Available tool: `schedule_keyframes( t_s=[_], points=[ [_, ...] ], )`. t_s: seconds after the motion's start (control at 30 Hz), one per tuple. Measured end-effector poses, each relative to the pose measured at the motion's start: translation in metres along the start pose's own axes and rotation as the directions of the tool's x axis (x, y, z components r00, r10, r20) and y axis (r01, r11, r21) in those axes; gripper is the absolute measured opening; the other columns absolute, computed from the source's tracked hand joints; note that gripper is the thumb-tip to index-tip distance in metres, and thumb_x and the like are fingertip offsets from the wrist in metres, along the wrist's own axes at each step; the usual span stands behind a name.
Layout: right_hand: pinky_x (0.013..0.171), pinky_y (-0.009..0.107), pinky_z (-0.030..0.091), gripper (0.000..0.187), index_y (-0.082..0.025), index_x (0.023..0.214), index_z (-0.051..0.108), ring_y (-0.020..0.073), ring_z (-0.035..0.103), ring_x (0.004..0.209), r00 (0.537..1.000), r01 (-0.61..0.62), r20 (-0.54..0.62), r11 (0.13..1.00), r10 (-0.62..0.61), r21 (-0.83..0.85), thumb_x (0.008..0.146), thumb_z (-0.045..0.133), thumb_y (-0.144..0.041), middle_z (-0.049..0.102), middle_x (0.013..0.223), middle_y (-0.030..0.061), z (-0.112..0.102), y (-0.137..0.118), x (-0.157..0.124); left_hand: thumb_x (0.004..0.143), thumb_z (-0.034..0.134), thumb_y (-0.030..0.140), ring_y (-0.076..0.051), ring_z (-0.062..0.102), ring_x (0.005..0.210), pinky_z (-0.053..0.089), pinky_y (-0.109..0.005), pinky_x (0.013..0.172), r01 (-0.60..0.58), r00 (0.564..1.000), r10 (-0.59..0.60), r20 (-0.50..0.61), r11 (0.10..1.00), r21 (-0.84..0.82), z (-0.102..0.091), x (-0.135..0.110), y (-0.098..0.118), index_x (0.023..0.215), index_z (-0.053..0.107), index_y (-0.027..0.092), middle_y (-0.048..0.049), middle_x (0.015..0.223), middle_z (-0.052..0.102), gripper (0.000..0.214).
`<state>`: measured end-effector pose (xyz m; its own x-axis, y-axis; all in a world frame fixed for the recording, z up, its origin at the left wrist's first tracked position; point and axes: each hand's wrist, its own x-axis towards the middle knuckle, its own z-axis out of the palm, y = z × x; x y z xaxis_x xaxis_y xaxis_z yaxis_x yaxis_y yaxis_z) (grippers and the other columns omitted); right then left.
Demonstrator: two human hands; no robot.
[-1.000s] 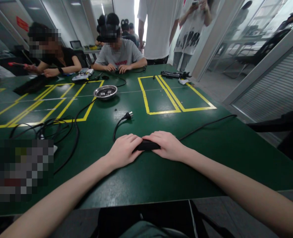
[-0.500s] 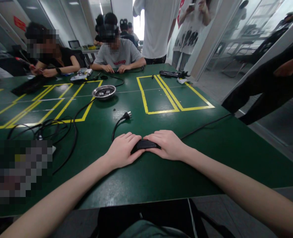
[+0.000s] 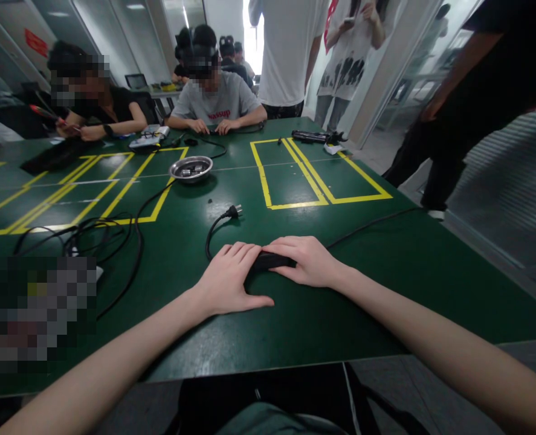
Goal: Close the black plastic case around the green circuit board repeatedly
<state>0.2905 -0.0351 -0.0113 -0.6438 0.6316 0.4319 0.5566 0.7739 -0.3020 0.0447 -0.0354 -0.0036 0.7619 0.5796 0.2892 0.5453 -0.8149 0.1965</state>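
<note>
A small black device (image 3: 268, 260) lies on the green table (image 3: 295, 314) close in front of me, with black cords running from both ends. My left hand (image 3: 230, 279) lies flat beside its left end, fingers stretched over it and thumb spread out on the table. My right hand (image 3: 304, 261) rests on the device's right end with fingers curled over it. One cord loops left and ends in a loose plug (image 3: 234, 211) just beyond my hands.
A metal bowl (image 3: 190, 168) with small parts stands mid-table beside yellow tape outlines (image 3: 313, 181). Tangled black cables (image 3: 90, 235) lie at the left. Two people sit working at the far side; others stand behind and at the right edge.
My left hand has slid back off the device and flattened, thumb swung out. A person in black has walked in along the table's right side.
</note>
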Motion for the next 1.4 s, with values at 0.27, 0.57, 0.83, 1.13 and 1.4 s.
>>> schedule_keyframes(
  t_s=[0.27,0.57,0.83,1.13,1.4],
  points=[
    [0.084,0.036,0.062,0.032,-0.018,0.130,0.067,0.0235,0.075,0.101,0.991,0.102,-0.079,0.994,-0.104,-0.026,0.100,0.062,-0.030,0.077,0.116,0.0121,0.001,0.001,-0.004,0.102,0.045,0.066,-0.031,0.067,0.107,0.053,-0.046,0.093,0.011,1.000,-0.011,-0.007,0.995,-0.103,-0.003,-0.003,-0.004,0.134,0.056,0.015,-0.0162,0.122,0.071,0.061],
    [0.081,0.035,0.061,0.031,-0.017,0.130,0.066,0.0230,0.075,0.098,0.992,0.098,-0.067,0.985,-0.108,-0.142,0.104,0.058,-0.031,0.077,0.114,0.0121,-0.001,-0.004,-0.001,0.109,0.043,0.048,-0.027,0.070,0.098,0.059,-0.041,0.086,0.008,0.997,-0.013,-0.081,0.999,-0.052,0.006,-0.005,-0.007,0.136,0.058,0.014,-0.0134,0.112,0.073,0.045],
    [0.075,0.035,0.059,0.031,-0.017,0.131,0.066,0.0209,0.072,0.086,0.976,0.189,-0.049,0.932,-0.214,-0.309,0.106,0.051,-0.027,0.076,0.125,0.0126,0.000,-0.003,-0.008,0.102,0.053,0.052,-0.028,0.072,0.104,0.059,-0.043,0.094,0.142,0.985,-0.161,-0.055,0.957,-0.253,0.001,-0.004,-0.002,0.139,0.062,0.016,-0.0129,0.118,0.075,0.052],
    [0.081,0.035,0.060,0.057,-0.018,0.141,0.060,0.0260,0.074,0.100,0.997,-0.073,-0.011,0.996,0.072,-0.046,0.092,0.074,-0.041,0.076,0.120,0.0130,0.003,-0.006,0.000,0.092,0.072,0.031,-0.023,0.072,0.098,0.057,-0.035,0.087,0.213,0.959,-0.272,-0.077,0.873,-0.438,-0.001,-0.002,-0.004,0.117,0.067,0.020,-0.0061,0.109,0.075,0.027],
    [0.076,0.032,0.056,0.024,-0.018,0.108,0.074,0.0223,0.073,0.086,0.991,-0.088,-0.093,0.992,0.097,0.092,0.099,0.066,-0.038,0.077,0.097,0.0087,0.005,-0.005,-0.001,0.092,0.073,0.033,-0.023,0.069,0.094,0.052,-0.036,0.083,0.085,0.974,-0.123,-0.191,0.977,-0.197,0.001,-0.001,-0.011,0.118,0.066,0.020,-0.0060,0.102,0.074,0.029]
  ],
)
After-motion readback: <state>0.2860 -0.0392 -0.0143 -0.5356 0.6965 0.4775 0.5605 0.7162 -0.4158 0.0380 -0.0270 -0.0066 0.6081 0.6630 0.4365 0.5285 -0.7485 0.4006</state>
